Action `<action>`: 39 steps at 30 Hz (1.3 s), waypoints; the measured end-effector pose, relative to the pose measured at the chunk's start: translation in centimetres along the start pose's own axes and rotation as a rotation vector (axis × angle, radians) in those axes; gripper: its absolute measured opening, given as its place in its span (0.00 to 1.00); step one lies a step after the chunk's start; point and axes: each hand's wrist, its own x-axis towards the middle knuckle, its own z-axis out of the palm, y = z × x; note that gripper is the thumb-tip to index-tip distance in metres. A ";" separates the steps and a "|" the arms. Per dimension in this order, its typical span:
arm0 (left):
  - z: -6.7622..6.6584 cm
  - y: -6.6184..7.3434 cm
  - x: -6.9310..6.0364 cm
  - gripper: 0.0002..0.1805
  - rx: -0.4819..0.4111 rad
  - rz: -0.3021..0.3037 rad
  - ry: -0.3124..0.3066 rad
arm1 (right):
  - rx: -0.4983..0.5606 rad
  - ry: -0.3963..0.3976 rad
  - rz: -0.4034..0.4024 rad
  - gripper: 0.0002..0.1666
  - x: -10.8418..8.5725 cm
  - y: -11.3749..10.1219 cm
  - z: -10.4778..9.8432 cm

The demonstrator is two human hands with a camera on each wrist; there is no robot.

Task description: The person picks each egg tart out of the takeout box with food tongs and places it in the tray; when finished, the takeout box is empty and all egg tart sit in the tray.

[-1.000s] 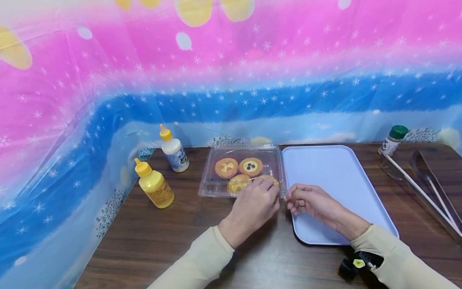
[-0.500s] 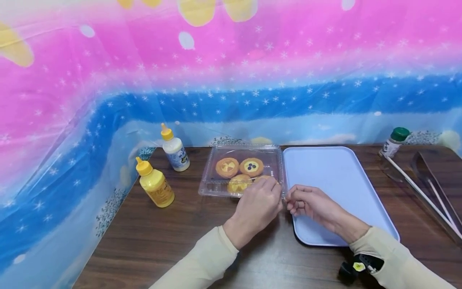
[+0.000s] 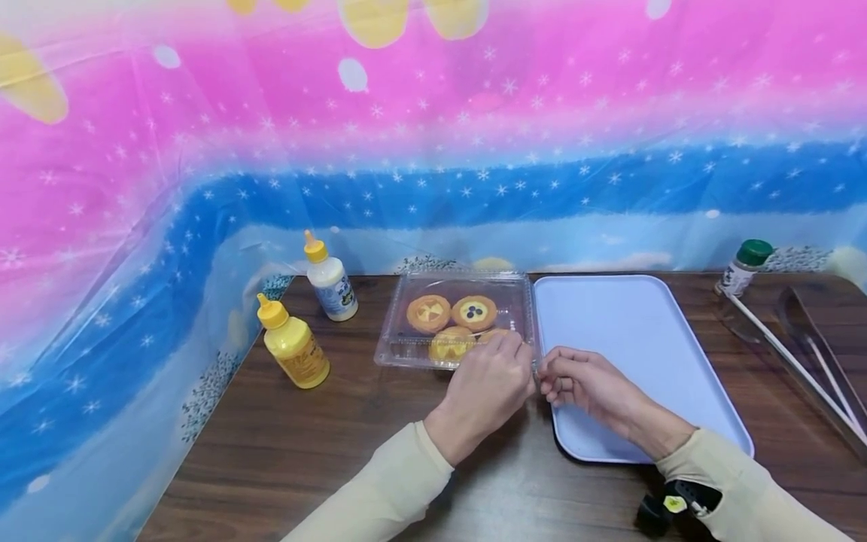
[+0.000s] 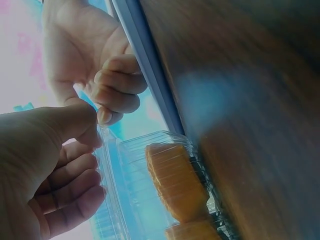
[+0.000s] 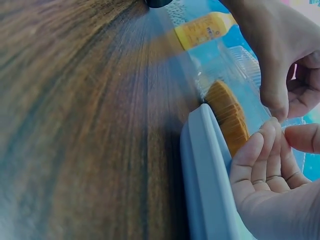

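Note:
A clear plastic clamshell box (image 3: 389, 352) sits on the table with its lid down over several round tarts (image 3: 429, 314), one topped with dark berries. My left hand (image 3: 484, 391) reaches across its front right corner and pinches the lid's edge between thumb and fingers. Against the same corner, my right hand (image 3: 592, 391) has its thumb and forefinger tips together, the other fingers curled. In the left wrist view the thumb (image 4: 80, 120) meets the box's rim beside the right fingertips. What exactly the right fingertips pinch is small, but it is at the box's corner.
A pale blue tray (image 3: 609, 316) lies directly right of the box, under the right forearm. Yellow (image 3: 296, 354) and white (image 3: 332, 286) squeeze bottles stand at left. On the right are a green-capped shaker (image 3: 741, 269) and metal tongs (image 3: 792, 357). A printed cloth hangs behind.
My left hand has shifted slightly right along the box's front edge toward the right hand. The right hand stays almost still at the corner, and the lid remains down.

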 end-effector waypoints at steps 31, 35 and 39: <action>-0.4 1.0 0.1 0.07 -0.005 -0.056 0.148 | -0.083 0.102 0.011 0.07 -1.3 -2.1 0.5; -0.5 1.0 0.0 0.06 0.021 -0.040 0.166 | -0.099 0.122 0.006 0.08 -1.5 -2.4 0.8; -0.7 0.9 0.0 0.06 0.010 -0.028 0.197 | -0.123 0.141 0.007 0.08 -1.7 -2.9 1.0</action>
